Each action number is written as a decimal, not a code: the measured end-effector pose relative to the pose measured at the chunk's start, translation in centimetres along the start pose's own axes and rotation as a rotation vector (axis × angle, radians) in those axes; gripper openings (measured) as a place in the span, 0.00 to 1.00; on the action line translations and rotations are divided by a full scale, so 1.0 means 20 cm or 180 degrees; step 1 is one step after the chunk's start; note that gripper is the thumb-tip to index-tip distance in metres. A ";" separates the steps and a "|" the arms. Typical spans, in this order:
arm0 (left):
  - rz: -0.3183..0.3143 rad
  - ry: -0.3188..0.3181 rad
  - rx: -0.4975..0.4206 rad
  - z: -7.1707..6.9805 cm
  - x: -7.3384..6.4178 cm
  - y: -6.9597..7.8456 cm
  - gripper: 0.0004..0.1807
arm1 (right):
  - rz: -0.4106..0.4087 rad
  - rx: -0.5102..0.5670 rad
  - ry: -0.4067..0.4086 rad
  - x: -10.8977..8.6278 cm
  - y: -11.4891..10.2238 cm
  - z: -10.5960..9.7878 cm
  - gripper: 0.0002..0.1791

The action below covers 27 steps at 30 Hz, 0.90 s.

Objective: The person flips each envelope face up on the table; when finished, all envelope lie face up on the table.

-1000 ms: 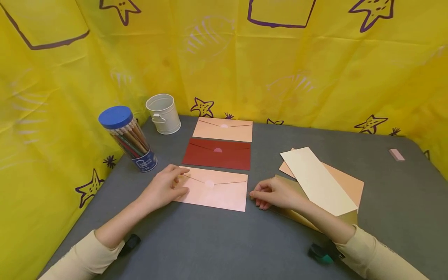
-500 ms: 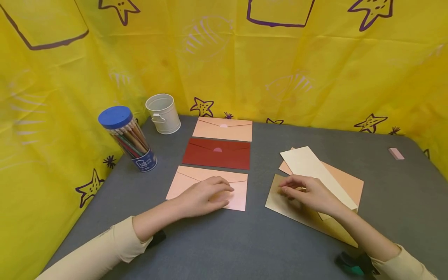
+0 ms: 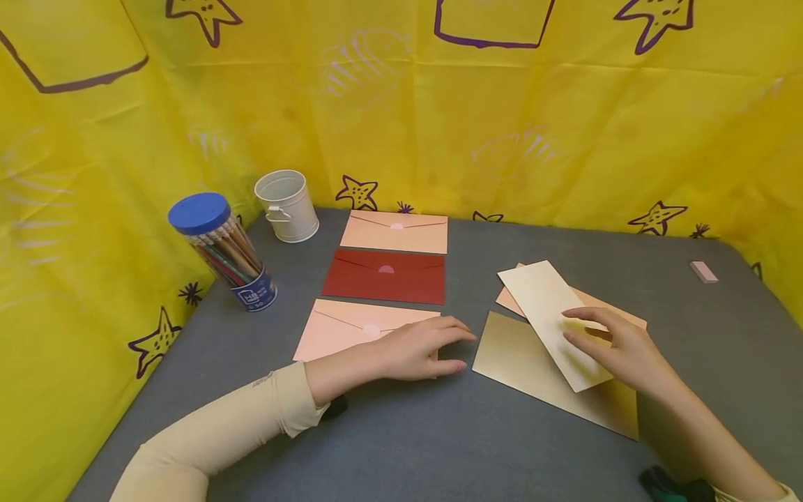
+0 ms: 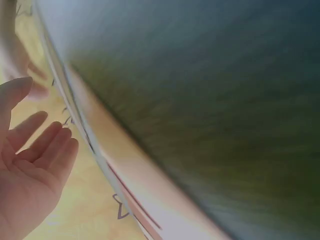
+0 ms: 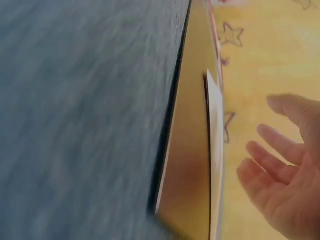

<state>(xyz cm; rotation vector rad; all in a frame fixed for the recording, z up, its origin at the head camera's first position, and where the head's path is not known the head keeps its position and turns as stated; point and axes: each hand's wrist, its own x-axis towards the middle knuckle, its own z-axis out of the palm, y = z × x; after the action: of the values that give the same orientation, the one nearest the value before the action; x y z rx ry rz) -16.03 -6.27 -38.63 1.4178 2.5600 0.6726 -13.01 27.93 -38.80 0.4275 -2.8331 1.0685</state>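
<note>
- Yellow cloth (image 3: 426,125) hangs behind the gold sheet (image 3: 514,355)!
- Cream card (image 3: 548,317) lies across that sheet.
- Left hand (image 3: 423,351), just left of the sheet, grips nothing.
- Right hand (image 3: 621,350), above its right side, released too.

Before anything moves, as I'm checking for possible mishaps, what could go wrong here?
The cream sheet below the right grip overlaps the gold sheet and peach sheet, so sliding it might drag either along.

The left grip hangs over the right end of the nearest pink envelope, so dipping low could nudge that out of line with the red envelope beyond it.
</note>
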 end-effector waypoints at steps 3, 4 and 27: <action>-0.0089 -0.0002 -0.0255 -0.01 0.13 -0.03 0.27 | 0.0090 -0.0236 -0.0089 -0.03 0.02 -0.04 0.26; -0.0122 0.0005 -0.0309 -0.01 0.18 -0.04 0.28 | 0.0093 -0.0267 -0.0149 -0.04 0.03 -0.04 0.29; -0.1122 -0.0025 -0.0747 0.04 0.69 -0.19 0.38 | 0.0010 -0.0163 -0.1023 -0.19 0.13 -0.06 0.62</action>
<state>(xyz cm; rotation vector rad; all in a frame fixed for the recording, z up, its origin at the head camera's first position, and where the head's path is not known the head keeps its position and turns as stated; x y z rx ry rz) -26.33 3.74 -39.73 0.8676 2.5286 0.8649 -10.20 31.53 -40.22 0.6438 -3.1295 1.0055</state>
